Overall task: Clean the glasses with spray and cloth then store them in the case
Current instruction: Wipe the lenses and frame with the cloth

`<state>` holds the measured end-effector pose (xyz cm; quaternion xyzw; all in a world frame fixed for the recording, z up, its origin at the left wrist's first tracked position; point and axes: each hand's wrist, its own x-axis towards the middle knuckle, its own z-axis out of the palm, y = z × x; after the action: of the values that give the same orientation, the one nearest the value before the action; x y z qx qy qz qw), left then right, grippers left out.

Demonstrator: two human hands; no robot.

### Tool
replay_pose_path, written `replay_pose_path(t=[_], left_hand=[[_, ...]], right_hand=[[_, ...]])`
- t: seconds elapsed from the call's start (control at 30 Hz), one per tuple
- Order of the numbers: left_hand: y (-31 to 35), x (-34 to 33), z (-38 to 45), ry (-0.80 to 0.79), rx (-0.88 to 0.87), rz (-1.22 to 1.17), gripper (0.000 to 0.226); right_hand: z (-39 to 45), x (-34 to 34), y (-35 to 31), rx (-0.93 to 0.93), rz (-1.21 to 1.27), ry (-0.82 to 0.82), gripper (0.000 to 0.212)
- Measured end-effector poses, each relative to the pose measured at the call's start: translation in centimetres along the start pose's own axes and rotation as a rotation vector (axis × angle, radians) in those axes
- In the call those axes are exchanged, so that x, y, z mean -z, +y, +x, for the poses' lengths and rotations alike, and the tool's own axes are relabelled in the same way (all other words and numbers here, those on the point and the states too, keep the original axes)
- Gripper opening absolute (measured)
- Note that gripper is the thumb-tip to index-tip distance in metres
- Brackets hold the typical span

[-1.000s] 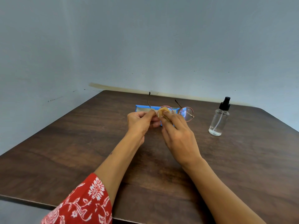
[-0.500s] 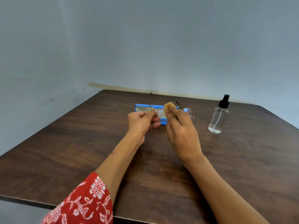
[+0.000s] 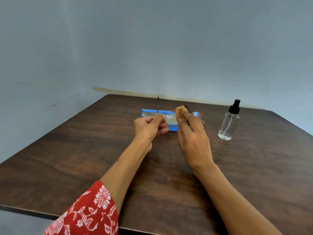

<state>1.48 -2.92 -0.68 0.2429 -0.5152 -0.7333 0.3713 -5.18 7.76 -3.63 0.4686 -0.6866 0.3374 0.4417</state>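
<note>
Round pink-rimmed glasses [image 3: 171, 118] are held above the table, temples pointing away from me. My left hand [image 3: 149, 128] pinches the frame at its left hinge. My right hand [image 3: 191, 133] holds a small tan cloth [image 3: 180, 111] against the right edge of the left lens and covers the bridge. The right lens [image 3: 197, 115] shows just past my right fingers. An open blue case [image 3: 150, 114] lies flat on the table behind the glasses, partly hidden by them.
A clear spray bottle [image 3: 228, 124] with a black pump top stands upright on the dark wooden table [image 3: 84, 158], to the right of my hands. A pale wall closes off the far side. The near table edge runs along the bottom left.
My right hand has slid the cloth from the middle of the left lens up and to the right, toward the bridge. The left hand keeps its pinch in place.
</note>
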Motion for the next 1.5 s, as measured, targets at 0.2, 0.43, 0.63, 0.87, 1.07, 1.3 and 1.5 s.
replay_pose_path(t=[0.2,0.43,0.63,0.87,1.07,1.3,1.5], left_hand=[[-0.2,0.0,0.0,0.021,-0.013,-0.007,0.014],[-0.1,-0.1,-0.2,0.012,0.001,0.011,0.019],[0.0,0.0,-0.1,0.009,-0.013,0.004,0.016],[0.2,0.1,0.0,0.022,0.023,0.023,0.015],[0.0,0.0,0.0,0.026,-0.001,0.013,0.013],[0.2,0.2,-0.2,0.024,0.003,0.019,0.017],[0.2,0.1,-0.3,0.004,-0.008,0.016,0.017]], right_hand=[[-0.2,-0.2,-0.9,0.105,0.048,-0.105,0.03],[0.0,0.0,-0.2,-0.034,-0.024,0.012,0.03],[-0.3,-0.2,-0.9,0.107,0.047,-0.098,0.032],[0.0,0.0,0.0,-0.025,-0.033,-0.005,0.031],[-0.2,-0.3,-0.9,0.098,0.017,-0.104,0.033],[-0.1,-0.1,-0.3,-0.019,-0.016,-0.007,0.033],[-0.2,-0.3,-1.1,0.104,0.035,-0.083,0.033]])
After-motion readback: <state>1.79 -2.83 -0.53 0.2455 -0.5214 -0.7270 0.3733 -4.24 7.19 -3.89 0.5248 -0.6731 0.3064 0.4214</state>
